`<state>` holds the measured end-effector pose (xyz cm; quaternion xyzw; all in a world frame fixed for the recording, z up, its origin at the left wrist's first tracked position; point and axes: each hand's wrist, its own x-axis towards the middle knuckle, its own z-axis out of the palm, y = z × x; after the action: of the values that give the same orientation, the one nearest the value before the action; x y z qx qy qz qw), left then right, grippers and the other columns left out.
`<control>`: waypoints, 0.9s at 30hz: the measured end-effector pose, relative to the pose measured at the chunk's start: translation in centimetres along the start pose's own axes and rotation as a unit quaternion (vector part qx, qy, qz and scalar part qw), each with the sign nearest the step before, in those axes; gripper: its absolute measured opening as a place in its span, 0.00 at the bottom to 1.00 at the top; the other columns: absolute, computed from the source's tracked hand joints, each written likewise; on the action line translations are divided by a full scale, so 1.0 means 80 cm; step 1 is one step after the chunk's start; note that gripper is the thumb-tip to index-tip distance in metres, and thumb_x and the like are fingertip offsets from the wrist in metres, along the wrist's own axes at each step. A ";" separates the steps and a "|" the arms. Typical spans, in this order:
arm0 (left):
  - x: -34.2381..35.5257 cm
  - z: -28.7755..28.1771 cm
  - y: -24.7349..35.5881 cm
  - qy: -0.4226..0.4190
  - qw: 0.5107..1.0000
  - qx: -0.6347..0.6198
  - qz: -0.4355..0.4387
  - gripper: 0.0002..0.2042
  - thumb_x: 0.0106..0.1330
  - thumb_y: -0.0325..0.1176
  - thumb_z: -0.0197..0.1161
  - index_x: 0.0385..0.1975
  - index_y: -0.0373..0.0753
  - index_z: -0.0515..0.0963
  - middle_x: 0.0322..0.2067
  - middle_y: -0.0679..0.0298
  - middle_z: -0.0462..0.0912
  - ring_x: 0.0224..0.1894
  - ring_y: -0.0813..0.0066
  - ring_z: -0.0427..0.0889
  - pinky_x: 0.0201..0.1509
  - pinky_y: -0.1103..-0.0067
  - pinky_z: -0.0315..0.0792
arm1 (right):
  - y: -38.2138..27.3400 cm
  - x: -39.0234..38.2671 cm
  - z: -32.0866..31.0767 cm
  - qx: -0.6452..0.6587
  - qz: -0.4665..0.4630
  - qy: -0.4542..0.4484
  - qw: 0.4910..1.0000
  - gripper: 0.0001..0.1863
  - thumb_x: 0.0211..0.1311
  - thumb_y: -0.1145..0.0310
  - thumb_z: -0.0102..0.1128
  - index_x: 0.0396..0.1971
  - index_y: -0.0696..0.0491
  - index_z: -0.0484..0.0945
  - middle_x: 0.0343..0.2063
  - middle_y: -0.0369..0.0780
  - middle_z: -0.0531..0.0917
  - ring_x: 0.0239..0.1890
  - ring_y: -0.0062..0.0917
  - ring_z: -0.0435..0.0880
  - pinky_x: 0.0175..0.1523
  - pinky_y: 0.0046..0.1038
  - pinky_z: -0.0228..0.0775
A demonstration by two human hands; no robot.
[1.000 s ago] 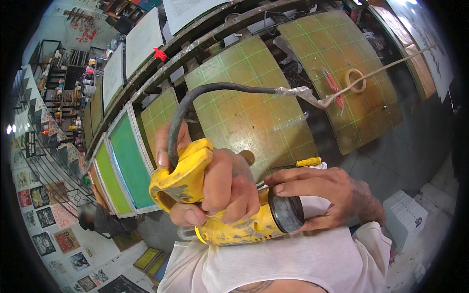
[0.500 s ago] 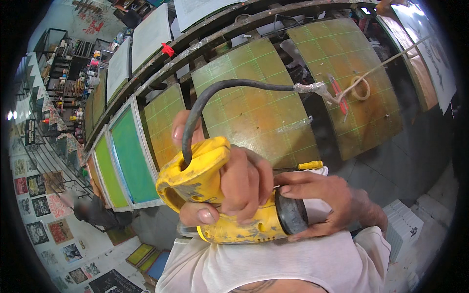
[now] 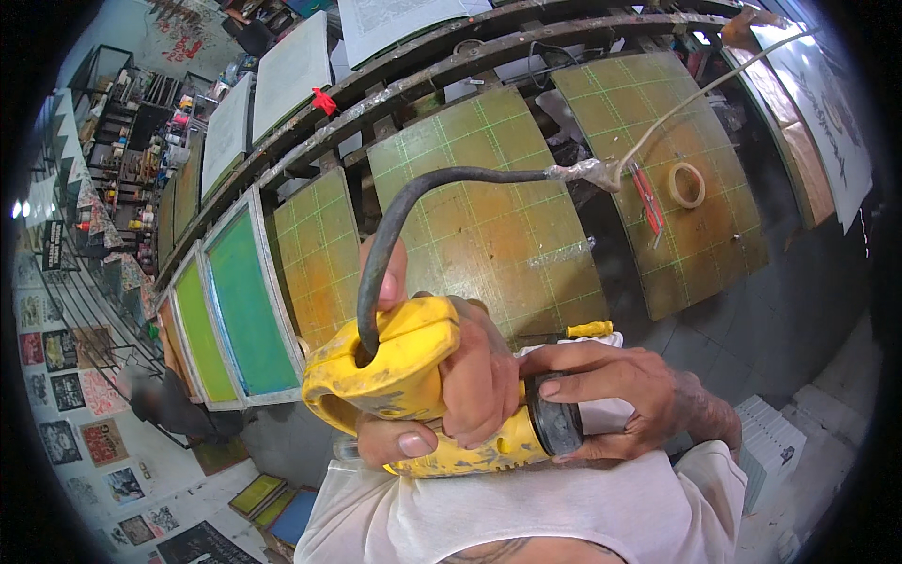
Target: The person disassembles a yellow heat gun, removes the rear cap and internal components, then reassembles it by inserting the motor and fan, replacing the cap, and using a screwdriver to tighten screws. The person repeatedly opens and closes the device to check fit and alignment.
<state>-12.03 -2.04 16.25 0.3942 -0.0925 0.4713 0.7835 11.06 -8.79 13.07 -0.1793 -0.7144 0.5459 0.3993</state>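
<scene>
A scuffed yellow heat gun (image 3: 507, 442) lies sideways in front of my chest, held by both hands. My left hand (image 3: 479, 371) is wrapped round its yellow body and handle, with the thumb along the lower side. At the other end, my right hand (image 3: 615, 390) grips the round black end cap (image 3: 556, 414) between thumb and fingers. A thick black cord (image 3: 399, 211) rises from the handle and arches right to a taped joint (image 3: 583, 172), where a thin pale cable (image 3: 714, 86) carries on. My palms and part of the tool's body are hidden.
Gridded boards (image 3: 470, 169) line the bench ahead. A tape roll (image 3: 687, 185) and a red slim tool (image 3: 648, 207) sit on the right board. Beyond my right hand is a yellow-handled tool (image 3: 590, 329). Framed screens (image 3: 249, 301) stand left; a person (image 3: 174, 409) is farther left.
The heat gun's handle end has shifted slightly down and right with my left hand. The cord and its taped joint moved left, and the pale cable no longer crosses the tape roll.
</scene>
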 end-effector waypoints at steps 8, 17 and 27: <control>-0.005 0.005 0.006 -0.022 0.999 0.035 0.006 0.40 0.54 0.21 0.68 0.63 0.53 0.52 0.19 0.60 0.79 0.16 0.62 0.82 0.21 0.68 0.78 | -0.007 0.006 -0.001 -0.014 0.050 -0.054 0.997 0.39 0.60 0.68 0.78 0.68 0.54 0.65 0.69 0.54 0.70 0.68 0.46 0.77 0.68 0.40 0.77; -0.023 0.011 0.004 0.109 0.992 0.054 0.029 0.40 0.55 0.27 0.69 0.64 0.48 0.50 0.26 0.48 0.80 0.27 0.57 0.83 0.35 0.67 0.81 | 0.016 0.009 0.016 0.034 0.028 -0.014 0.999 0.43 0.56 0.70 0.82 0.68 0.55 0.65 0.65 0.54 0.72 0.69 0.46 0.74 0.71 0.44 0.70; -0.054 -0.033 -0.006 -0.010 0.993 0.031 -0.114 0.15 0.58 0.35 0.71 0.40 0.44 0.71 0.27 0.59 0.89 0.49 0.65 0.75 0.58 0.72 0.62 | 0.027 -0.003 0.015 0.126 0.117 -0.038 0.984 0.44 0.59 0.68 0.80 0.72 0.56 0.63 0.66 0.49 0.73 0.70 0.38 0.74 0.74 0.39 0.66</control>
<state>-14.54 -3.19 12.02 0.4311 -0.0400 0.3772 0.8187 9.94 -8.98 10.89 -0.1889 -0.6283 0.6812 0.3249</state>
